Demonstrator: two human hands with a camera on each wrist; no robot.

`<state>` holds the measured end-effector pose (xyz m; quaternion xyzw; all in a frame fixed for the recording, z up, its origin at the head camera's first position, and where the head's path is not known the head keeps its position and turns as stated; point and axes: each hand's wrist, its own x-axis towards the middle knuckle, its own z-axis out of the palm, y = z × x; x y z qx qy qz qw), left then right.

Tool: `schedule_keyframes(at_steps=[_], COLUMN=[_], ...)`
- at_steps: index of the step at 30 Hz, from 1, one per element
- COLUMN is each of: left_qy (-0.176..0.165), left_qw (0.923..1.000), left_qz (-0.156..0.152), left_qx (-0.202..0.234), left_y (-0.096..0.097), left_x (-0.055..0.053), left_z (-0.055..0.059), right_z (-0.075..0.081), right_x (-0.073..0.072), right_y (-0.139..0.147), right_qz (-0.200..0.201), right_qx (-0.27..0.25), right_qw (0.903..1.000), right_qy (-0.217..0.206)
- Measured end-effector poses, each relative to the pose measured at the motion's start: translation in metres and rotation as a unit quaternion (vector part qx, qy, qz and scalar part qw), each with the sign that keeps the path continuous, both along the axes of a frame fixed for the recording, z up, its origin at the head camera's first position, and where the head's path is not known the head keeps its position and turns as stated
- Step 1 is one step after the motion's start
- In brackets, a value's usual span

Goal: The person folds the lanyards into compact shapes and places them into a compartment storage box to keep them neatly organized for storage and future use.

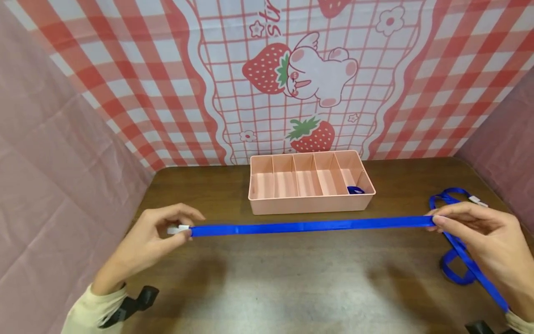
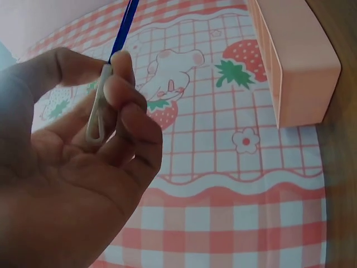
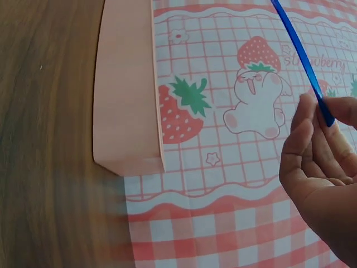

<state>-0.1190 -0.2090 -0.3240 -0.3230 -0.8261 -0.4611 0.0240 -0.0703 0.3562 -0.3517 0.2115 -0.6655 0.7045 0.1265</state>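
My left hand [image 1: 143,236] pinches a blue strap [image 1: 300,226] beside its white clip [image 1: 179,229], which my fingers partly cover; from the left wrist it shows as a narrow loop. The strap runs straight, flat and glossy above the table [image 1: 267,287], before the pink tray [image 1: 313,205]; the blue piece [image 1: 356,190] in its rightmost compartment is partly hidden. My right hand [image 1: 494,234] pinches the strap too, partly covering blue loops [image 1: 459,279]; I can't tell whether they join it.

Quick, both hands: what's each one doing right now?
Left hand: pinching the blue strap at its white clip.
Right hand: pinching the same strap, farther along.
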Motion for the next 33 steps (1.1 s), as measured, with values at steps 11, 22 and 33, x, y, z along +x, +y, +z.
schedule_keyframes(at_steps=[11, 22, 33], left_qy=[-0.031, -0.048, -0.098], left_qw=[0.9972, 0.9947, 0.9013], left_qz=[-0.067, -0.091, -0.380], left_qx=[-0.009, 0.001, 0.183], left_y=[0.008, 0.011, 0.007], left_x=[0.001, 0.000, -0.007], left_z=[0.002, 0.001, 0.004], right_z=[-0.003, -0.017, -0.018], right_x=[0.001, 0.005, 0.001], right_y=[0.006, 0.010, 0.013], right_qz=[-0.091, -0.156, -0.162], right_qx=[0.228, 0.330, 0.349], right_qw=[0.9664, 0.9293, 0.9175], right_qy=[-0.077, -0.059, -0.103])
